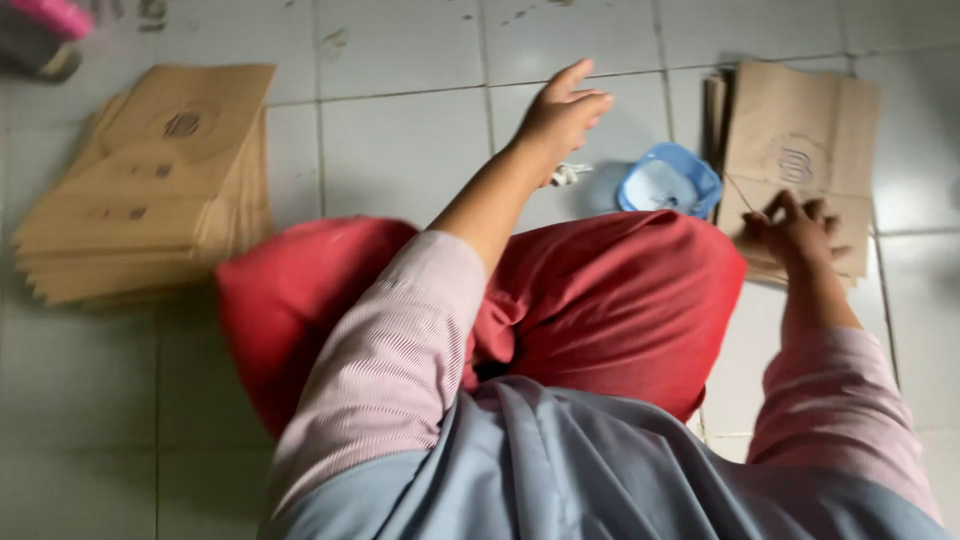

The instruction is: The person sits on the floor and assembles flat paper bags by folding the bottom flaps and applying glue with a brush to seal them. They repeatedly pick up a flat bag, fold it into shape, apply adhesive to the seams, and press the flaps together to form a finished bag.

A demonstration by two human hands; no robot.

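I sit on a tiled floor with my red-trousered knees in front of me. My left hand [562,112] is stretched forward over the tiles, fingers loosely apart, holding nothing I can see; a small white object [570,174] lies just beneath it. My right hand [795,228] rests on a stack of flat brown paper bags [800,140] at the right, its fingers pinching the near edge of the top bag. A blue bowl [668,181] sits between my hands, beside that stack.
A second, larger pile of brown paper bags [150,180] lies fanned out on the floor at the left. Something pink and dark [45,30] shows in the top left corner. White tiles [400,140] surround everything.
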